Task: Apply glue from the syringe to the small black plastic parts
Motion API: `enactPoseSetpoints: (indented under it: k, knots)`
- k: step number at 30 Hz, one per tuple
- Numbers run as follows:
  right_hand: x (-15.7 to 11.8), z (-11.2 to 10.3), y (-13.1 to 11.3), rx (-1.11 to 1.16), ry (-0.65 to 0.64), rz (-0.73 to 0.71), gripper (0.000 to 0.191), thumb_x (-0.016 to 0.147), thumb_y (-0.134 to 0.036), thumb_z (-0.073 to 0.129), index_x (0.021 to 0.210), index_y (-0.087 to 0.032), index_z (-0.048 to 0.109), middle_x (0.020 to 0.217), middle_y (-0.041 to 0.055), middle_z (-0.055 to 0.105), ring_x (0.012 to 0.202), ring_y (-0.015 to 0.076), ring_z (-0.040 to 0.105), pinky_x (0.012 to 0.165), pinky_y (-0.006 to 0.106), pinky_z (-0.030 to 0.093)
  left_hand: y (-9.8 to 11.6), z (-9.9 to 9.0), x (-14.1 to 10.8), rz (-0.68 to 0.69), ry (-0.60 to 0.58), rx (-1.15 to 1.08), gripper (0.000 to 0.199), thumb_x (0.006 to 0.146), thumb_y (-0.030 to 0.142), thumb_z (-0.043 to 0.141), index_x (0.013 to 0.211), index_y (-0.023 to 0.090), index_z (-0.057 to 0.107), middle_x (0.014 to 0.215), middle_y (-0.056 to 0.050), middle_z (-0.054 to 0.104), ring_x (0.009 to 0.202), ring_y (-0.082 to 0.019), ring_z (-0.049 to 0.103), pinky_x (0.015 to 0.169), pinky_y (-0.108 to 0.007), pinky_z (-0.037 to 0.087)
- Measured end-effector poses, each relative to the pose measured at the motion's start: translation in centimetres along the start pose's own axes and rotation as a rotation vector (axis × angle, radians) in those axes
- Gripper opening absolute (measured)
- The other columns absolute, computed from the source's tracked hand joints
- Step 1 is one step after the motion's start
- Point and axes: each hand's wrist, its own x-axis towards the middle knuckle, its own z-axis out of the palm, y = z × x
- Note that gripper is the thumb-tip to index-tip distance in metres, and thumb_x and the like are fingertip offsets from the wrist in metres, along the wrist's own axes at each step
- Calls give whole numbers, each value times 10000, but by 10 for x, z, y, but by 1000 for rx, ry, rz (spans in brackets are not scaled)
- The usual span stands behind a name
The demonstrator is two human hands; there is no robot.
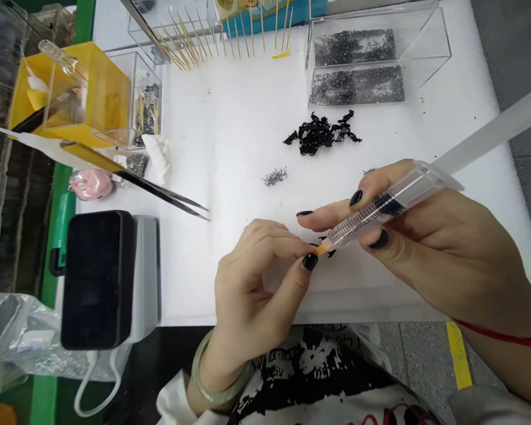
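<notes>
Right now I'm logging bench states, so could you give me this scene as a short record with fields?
Right hand: grips syringe
Left hand: thumb and finger at the syringe's orange tip; anything pinched is hidden
Black pieces: piled on the white mat
Tweezers: at left, points over the mat
Clear box: beyond the pile, dark bits inside
Sticks: in a row at the far side

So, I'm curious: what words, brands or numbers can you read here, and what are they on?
"SINGLE U", rest too blurred to read: on the syringe.
Scale marks run along the syringe too; any numbers there are too small to read.
Letters on the shirt: broken up and partly cut off, not readable.
I can make out no brand.
</notes>
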Motion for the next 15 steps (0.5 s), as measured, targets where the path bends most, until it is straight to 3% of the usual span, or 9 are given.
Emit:
enactPoseSetpoints:
  k: [4, 8, 15]
  knots:
    - [1, 0, -3, -99, 14, -31, 218, 1010, -405, 579, 997, -256, 738, 1105, -30, 740, 1254, 178, 635, 1021, 206, 577, -1, 0, 1, 4, 8, 9, 216, 848, -32, 633, 934, 158, 691, 844, -49, 673, 917, -248, 650, 877, -480, 531]
    - [2, 1, -3, -130, 15, -53, 203, 1012, -350, 579, 1011, -260, 760, 1113, -25, 738, 1286, 197, 613, 1033, 254, 588, -2, 2, 0, -3, 39, 36, 225, 834, -37, 625, 913, 165, 684, 831, -37, 663, 855, -212, 623, 814, -430, 520]
    - [3, 2, -4, -108, 20, -75, 170, 998, -259, 598, 1044, -226, 758, 1104, -21, 741, 1250, 110, 628, 957, 79, 547, -1, 3, -2, -19, 73, 69, 250, 783, -63, 606, 864, 167, 663, 808, -21, 642, 801, -174, 584, 745, -370, 482]
